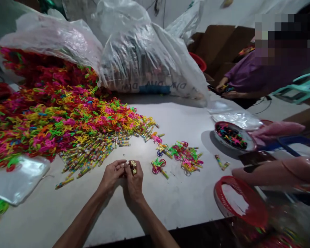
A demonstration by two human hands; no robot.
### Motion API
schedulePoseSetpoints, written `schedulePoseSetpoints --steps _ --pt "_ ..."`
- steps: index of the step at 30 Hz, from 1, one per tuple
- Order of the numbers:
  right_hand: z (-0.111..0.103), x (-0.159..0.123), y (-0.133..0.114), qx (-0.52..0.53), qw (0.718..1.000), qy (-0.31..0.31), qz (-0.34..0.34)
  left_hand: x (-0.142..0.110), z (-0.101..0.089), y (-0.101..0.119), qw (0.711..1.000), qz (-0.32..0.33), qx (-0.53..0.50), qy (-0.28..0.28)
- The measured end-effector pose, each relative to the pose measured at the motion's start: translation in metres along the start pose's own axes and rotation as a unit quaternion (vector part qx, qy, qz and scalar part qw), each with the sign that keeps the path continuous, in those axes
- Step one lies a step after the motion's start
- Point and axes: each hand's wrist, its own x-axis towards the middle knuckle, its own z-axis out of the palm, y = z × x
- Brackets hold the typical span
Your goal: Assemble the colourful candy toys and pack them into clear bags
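Note:
My left hand (112, 177) and my right hand (135, 181) meet above the white table, thumbs and fingertips close together. Small cream-coloured pieces (133, 166) show in my right hand, between thumb and fingers; their kind is unclear. Something dark red is partly hidden where the fingertips meet. My left fingers are bent in towards it, and what they pinch cannot be made out. Left of my hands lie many thin, colourfully patterned tubes (93, 155). To the right sit small clusters of bright plastic toy pieces, one nearer (158, 167) and a larger one (187, 156).
A big heap of colourful plastic pieces (54, 120) spills from a bag at left. Clear plastic bags (18, 175) lie by it. A large full sack (144, 62) stands behind. At right are a bowl (251, 146), a red basket (219, 199) and a co-worker in a purple sleeve (243, 67).

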Motion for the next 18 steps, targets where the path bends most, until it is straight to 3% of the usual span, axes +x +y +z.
schedulePoseSetpoints --steps 2,5,6,8,10,12,14,16,18 --pt "-0.012 0.011 0.003 -0.047 0.998 -0.003 -0.029 -0.002 -0.001 0.003 1.000 0.001 0.013 -0.010" --pt "-0.022 0.035 0.008 -0.094 0.994 0.024 -0.045 0.020 0.006 0.029 0.978 0.130 0.156 0.035" --pt "-0.023 0.043 0.011 -0.115 0.991 0.023 -0.065 0.035 0.013 0.043 0.953 0.195 0.223 0.056" --pt "-0.021 0.053 0.016 -0.176 0.975 -0.011 -0.132 0.074 0.034 0.076 0.872 0.322 0.364 0.056" --pt "-0.017 0.056 0.023 -0.243 0.947 -0.052 -0.202 0.120 0.059 0.106 0.770 0.378 0.514 -0.015" --pt "-0.015 0.056 0.028 -0.295 0.923 -0.059 -0.240 0.164 0.080 0.128 0.672 0.363 0.640 -0.088" --pt "-0.016 0.054 0.031 -0.324 0.908 -0.058 -0.261 0.200 0.086 0.141 0.603 0.297 0.728 -0.133" --pt "-0.018 0.052 0.031 -0.338 0.896 -0.074 -0.279 0.224 0.074 0.148 0.573 0.225 0.775 -0.145" --pt "-0.019 0.051 0.029 -0.345 0.889 -0.092 -0.287 0.233 0.049 0.153 0.558 0.191 0.797 -0.132"
